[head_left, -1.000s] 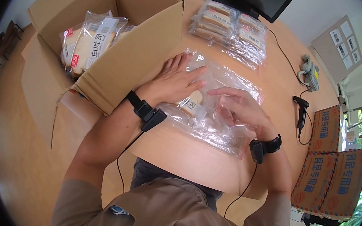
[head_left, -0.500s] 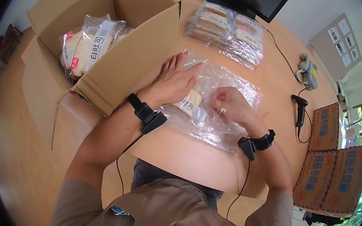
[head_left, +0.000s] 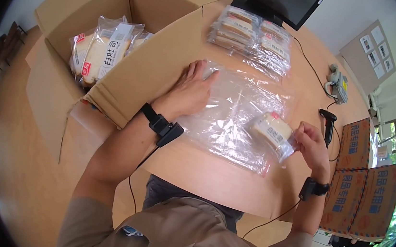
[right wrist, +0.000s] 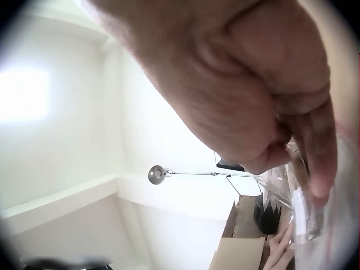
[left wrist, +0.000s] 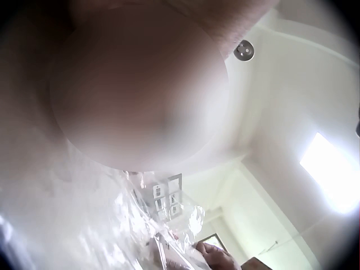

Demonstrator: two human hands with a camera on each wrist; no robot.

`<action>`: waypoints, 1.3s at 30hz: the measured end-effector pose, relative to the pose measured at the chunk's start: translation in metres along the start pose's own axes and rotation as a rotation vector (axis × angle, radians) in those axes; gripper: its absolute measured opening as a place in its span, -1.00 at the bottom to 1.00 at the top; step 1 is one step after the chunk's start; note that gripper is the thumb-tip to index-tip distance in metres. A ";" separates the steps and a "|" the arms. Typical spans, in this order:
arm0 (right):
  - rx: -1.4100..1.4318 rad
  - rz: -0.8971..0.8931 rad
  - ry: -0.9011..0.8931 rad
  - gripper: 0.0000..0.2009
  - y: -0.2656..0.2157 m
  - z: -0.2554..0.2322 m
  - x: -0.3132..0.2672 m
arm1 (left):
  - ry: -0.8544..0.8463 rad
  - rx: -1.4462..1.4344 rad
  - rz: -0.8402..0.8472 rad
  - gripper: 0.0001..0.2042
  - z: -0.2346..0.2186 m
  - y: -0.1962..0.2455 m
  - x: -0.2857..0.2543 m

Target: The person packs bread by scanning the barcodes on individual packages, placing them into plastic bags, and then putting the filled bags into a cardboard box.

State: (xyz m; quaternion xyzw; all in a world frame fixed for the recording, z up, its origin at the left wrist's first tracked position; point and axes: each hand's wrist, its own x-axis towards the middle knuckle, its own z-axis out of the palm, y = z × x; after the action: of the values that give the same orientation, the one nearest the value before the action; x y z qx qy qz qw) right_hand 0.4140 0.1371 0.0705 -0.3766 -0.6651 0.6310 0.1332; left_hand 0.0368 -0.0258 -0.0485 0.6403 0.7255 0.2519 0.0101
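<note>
A small labelled bag of sliced bread [head_left: 272, 131] hangs by its right edge from my right hand [head_left: 312, 146], pinched between thumb and curled fingers, above the right part of a large clear plastic bag [head_left: 230, 115]. My left hand [head_left: 189, 91] lies on the left end of that clear bag, palm down, fingers extended. In the right wrist view, the fingers of my right hand [right wrist: 247, 84] close on the bread bag's edge. The left wrist view shows my left hand [left wrist: 140, 84] blurred and very near, with clear plastic [left wrist: 95, 225] below it.
An open carton [head_left: 143, 72] with several bread bags [head_left: 111, 49] stands at the left. Packed bread [head_left: 239, 29] lies at the back beside a monitor [head_left: 276, 1]. Right of it are a telephone [head_left: 338, 84], a scanner [head_left: 328, 122] and printed cartons [head_left: 355, 145].
My right hand has moved right from the middle of the clear bag, taking the bread bag along. My left hand has stayed nearly in place.
</note>
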 end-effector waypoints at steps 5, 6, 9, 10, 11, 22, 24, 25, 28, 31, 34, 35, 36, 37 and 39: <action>-0.210 -0.006 -0.096 -0.80 -0.008 -0.015 -0.038 | 0.006 -0.187 0.031 -0.41 -0.014 0.006 0.003; -0.193 -0.039 -0.090 -0.81 -0.020 -0.015 -0.045 | 0.008 -0.226 0.037 -0.41 -0.015 0.006 0.003; -0.246 -0.184 0.147 -0.83 -0.052 -0.029 -0.056 | 0.014 -0.234 0.040 -0.42 -0.018 0.010 0.004; -0.205 -0.257 0.188 -0.83 -0.067 -0.036 -0.056 | 0.019 -0.231 0.040 -0.42 -0.021 0.013 0.004; -0.162 -0.331 0.225 -0.83 -0.083 -0.040 -0.054 | 0.004 -0.191 0.040 -0.40 -0.026 0.020 0.002; -0.219 -0.860 -0.227 -0.80 -0.250 0.182 0.055 | -0.086 -0.133 0.092 -0.26 -0.021 0.017 -0.003; -0.330 -0.901 -0.391 -0.73 -0.253 0.233 0.087 | -0.093 -0.128 0.094 -0.26 -0.020 0.017 -0.005; -0.406 -0.899 -0.455 -0.71 -0.253 0.257 0.099 | -0.069 -0.104 0.098 -0.26 -0.021 0.018 -0.006; -0.494 -0.816 -0.670 -0.75 -0.244 0.311 0.136 | -0.100 -0.182 0.101 -0.20 -0.021 0.012 -0.001; -0.596 -0.815 -0.811 -0.81 -0.231 0.340 0.151 | -0.161 -0.252 0.070 -0.08 -0.009 0.010 -0.001; -0.754 -0.913 -0.915 -0.77 -0.222 0.358 0.149 | -0.231 -0.352 -0.063 -0.19 -0.044 0.025 -0.008; -0.847 -1.000 -0.912 -0.71 -0.218 0.362 0.148 | -0.228 -0.353 -0.067 -0.19 -0.034 0.022 -0.011; -0.826 -1.070 -0.923 -0.50 -0.212 0.367 0.149 | 0.032 -0.457 -0.032 -0.23 -0.013 0.019 -0.014; -0.826 -1.071 -0.926 -0.50 -0.211 0.372 0.148 | 0.292 -0.553 0.004 -0.27 0.005 0.014 -0.014; -0.999 -1.076 -0.782 -0.28 -0.212 0.382 0.144 | 0.236 -0.076 0.108 -0.29 -0.006 0.014 -0.009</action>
State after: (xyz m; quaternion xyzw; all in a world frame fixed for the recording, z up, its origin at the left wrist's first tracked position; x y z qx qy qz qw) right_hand -0.0035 -0.0317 0.1629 0.2242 -0.9544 0.1971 -0.0068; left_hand 0.0492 -0.0354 -0.0410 0.6435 0.6762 0.3529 -0.0643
